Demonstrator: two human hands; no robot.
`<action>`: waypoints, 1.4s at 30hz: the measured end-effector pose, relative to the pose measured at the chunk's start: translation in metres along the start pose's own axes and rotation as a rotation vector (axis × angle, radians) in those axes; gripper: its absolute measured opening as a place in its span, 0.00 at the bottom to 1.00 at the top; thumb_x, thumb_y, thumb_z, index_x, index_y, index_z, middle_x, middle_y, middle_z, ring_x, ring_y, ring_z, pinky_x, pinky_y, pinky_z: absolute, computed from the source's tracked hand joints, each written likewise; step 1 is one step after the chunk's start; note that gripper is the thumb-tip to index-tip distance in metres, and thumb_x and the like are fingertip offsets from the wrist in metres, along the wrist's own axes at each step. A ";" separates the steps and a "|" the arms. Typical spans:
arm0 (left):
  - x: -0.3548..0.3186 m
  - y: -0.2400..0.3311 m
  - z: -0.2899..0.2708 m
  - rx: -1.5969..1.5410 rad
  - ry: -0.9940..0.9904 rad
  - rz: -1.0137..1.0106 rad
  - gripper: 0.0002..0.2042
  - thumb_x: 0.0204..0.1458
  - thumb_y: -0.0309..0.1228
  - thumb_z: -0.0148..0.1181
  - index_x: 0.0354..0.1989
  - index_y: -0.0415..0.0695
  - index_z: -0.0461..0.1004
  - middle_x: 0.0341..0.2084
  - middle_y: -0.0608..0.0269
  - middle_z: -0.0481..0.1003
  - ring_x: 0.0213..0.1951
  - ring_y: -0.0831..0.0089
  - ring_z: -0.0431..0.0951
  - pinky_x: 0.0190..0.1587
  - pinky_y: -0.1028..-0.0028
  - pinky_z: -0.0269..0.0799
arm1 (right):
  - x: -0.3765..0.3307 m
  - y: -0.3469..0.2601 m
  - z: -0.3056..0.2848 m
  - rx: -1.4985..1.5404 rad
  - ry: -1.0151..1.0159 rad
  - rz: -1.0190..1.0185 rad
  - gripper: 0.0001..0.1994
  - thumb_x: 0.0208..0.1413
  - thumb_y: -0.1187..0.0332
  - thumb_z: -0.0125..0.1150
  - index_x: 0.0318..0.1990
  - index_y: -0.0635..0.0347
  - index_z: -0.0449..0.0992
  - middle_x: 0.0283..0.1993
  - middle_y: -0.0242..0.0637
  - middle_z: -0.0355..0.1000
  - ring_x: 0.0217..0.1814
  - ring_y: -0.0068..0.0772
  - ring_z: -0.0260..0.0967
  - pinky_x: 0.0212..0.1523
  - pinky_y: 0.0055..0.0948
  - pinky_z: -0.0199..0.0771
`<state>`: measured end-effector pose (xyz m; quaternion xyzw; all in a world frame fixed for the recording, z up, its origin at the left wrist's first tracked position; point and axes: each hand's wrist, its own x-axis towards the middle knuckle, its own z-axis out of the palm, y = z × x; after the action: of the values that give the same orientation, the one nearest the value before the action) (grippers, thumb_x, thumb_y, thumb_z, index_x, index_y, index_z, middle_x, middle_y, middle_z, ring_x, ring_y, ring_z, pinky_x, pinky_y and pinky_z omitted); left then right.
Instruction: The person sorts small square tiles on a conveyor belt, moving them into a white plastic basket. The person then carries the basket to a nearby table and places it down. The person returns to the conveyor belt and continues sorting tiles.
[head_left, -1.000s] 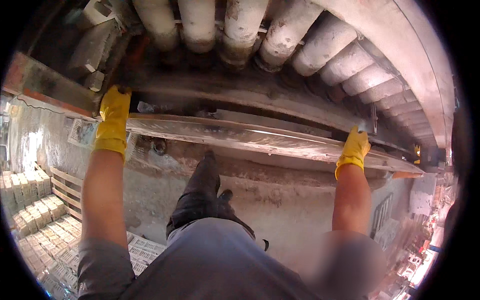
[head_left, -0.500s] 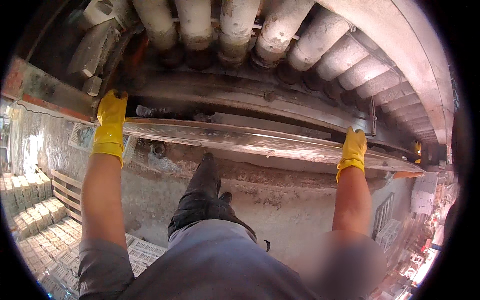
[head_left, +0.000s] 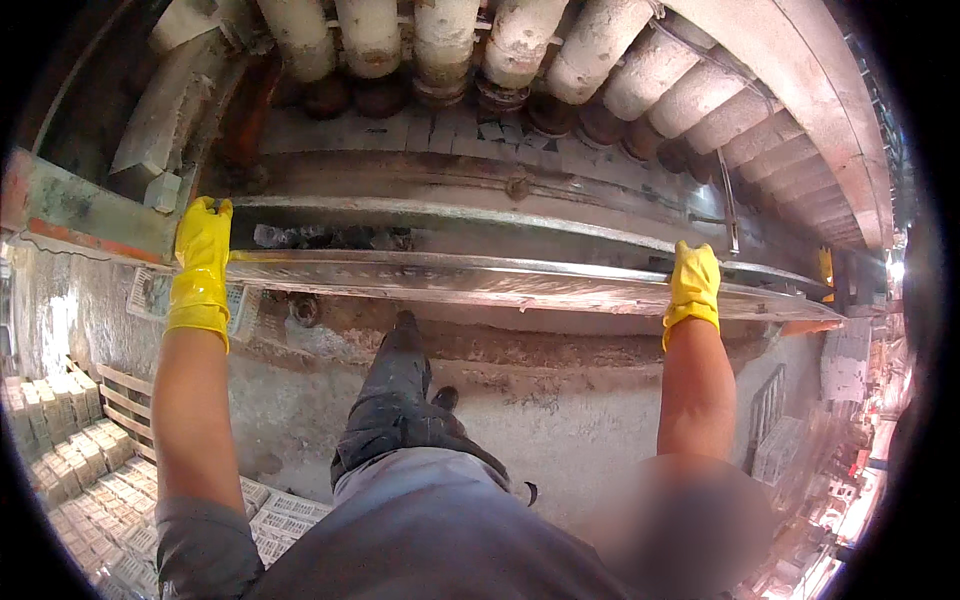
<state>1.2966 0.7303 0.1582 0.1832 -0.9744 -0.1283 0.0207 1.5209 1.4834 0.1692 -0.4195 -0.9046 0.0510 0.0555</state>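
Both my hands wear yellow rubber gloves and reach forward, far apart. My left hand (head_left: 203, 262) is closed at the left end of a long pale metal bar (head_left: 450, 209), its fingers curled over at the top. My right hand (head_left: 692, 285) is closed toward the bar's right part in the same way. The undersides of both grips are hidden. Just nearer to me runs a long shiny metal panel (head_left: 450, 275), passing behind both gloves. A dark gap separates bar and panel. At the far right end is another yellow glove (head_left: 826, 268), apparently another person's.
A row of thick pale cylinders (head_left: 444, 40) fills the far side, below a curved pale beam (head_left: 810, 70). Stacked pale blocks (head_left: 85, 450) stand beside a wooden pallet (head_left: 125, 400) at left. Crates (head_left: 775, 450) lie at right. My legs stand on rough concrete (head_left: 560, 440).
The bar's edge now shows bright, where it was dark before. A paved strip below the cylinders has come into view. Both hands appear slightly further left and keep their grip.
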 end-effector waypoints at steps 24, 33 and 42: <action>-0.011 0.011 -0.003 -0.015 0.012 -0.006 0.26 0.62 0.51 0.65 0.59 0.43 0.80 0.52 0.50 0.84 0.54 0.49 0.84 0.55 0.57 0.79 | 0.009 0.025 0.005 -0.266 -0.093 -0.168 0.13 0.70 0.61 0.56 0.49 0.58 0.83 0.49 0.55 0.78 0.53 0.55 0.81 0.52 0.48 0.81; 0.007 -0.014 0.017 0.003 0.106 0.058 0.26 0.59 0.52 0.66 0.58 0.44 0.82 0.52 0.49 0.84 0.54 0.48 0.84 0.57 0.55 0.78 | 0.013 0.039 0.016 -0.248 0.016 -0.268 0.11 0.68 0.68 0.55 0.47 0.62 0.83 0.43 0.56 0.76 0.43 0.54 0.82 0.45 0.45 0.81; 0.003 -0.011 0.014 -0.053 0.063 -0.013 0.27 0.58 0.52 0.66 0.58 0.45 0.82 0.54 0.49 0.84 0.58 0.49 0.82 0.60 0.55 0.76 | 0.009 0.029 0.006 -0.235 -0.011 -0.235 0.26 0.67 0.49 0.58 0.48 0.71 0.78 0.48 0.61 0.81 0.54 0.61 0.79 0.54 0.49 0.76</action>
<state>1.2961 0.7226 0.1419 0.1929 -0.9683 -0.1486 0.0555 1.5362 1.5083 0.1602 -0.3142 -0.9475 -0.0595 0.0068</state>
